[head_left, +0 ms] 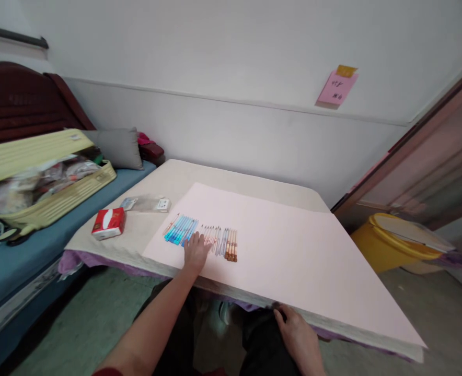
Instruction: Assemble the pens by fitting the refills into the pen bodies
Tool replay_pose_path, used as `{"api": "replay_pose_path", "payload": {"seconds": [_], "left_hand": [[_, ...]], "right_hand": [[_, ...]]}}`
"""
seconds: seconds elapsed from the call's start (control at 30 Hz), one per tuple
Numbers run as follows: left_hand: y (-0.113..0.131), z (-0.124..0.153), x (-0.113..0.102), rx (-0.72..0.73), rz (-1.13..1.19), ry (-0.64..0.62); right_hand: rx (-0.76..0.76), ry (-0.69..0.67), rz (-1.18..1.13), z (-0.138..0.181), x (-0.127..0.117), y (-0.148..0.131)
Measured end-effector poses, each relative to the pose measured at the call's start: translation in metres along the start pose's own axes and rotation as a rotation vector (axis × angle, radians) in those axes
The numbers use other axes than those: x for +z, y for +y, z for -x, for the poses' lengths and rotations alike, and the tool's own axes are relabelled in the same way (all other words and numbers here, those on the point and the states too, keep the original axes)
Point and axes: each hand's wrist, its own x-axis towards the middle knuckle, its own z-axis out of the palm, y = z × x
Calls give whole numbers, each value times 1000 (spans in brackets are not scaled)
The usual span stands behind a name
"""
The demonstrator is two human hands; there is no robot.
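A row of pens lies side by side on a pale pink sheet. Blue pens are at the left of the row, pale grey and pinkish pens in the middle, and brown-capped pens at the right. My left hand reaches over the near ends of the row, between the blue and the pinkish pens, fingers slightly apart. Whether its fingertips press on a pen is too small to tell. My right hand rests on my dark-trousered knee by the table's front edge, fingers loosely extended, holding nothing visible.
A red tissue pack and a clear plastic wrapper lie on the table's left side. Left of it stands a bed with an open yellow suitcase. A yellow bin stands right. A pink note hangs on the wall.
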Motion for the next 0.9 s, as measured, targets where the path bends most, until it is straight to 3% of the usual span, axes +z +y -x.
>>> {"api": "replay_pose_path", "payload": {"seconds": [0.13, 0.23, 0.9], "left_hand": [[-26, -14, -13, -228, -33, 25], [-43, -17, -14, -321, -48, 28], [-50, -21, -13, -369, -40, -72]], "right_hand": [[-8, 14, 6, 1, 0, 0], [0, 10, 15, 1, 0, 0], [-13, 54, 17, 1, 3, -1]]}}
